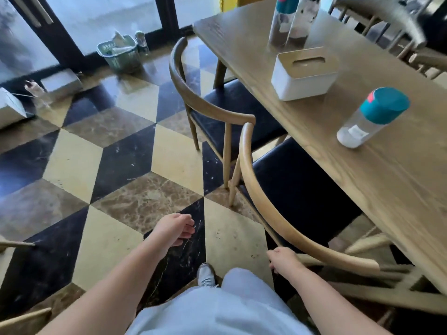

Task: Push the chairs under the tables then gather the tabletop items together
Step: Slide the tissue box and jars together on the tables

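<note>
A long wooden table (391, 180) runs along the right. Two wooden chairs with dark seats stand at its near side. My right hand (284, 261) grips the curved back rail of the near chair (256, 189), whose seat is partly under the table. The far chair (183, 85) stands beyond it, also partly tucked in. My left hand (176, 228) hangs free over the floor, fingers loosely curled, holding nothing. On the table sit a white tissue box (302, 74), a teal-capped clear bottle (372, 117) and two tall bottles (292, 20).
The floor is tiled in black, yellow and brown diamonds. A green basket (119, 54) and a small bottle stand by the glass doors at the back. More wooden chairs show at the top right and part of one at the bottom left (21, 317).
</note>
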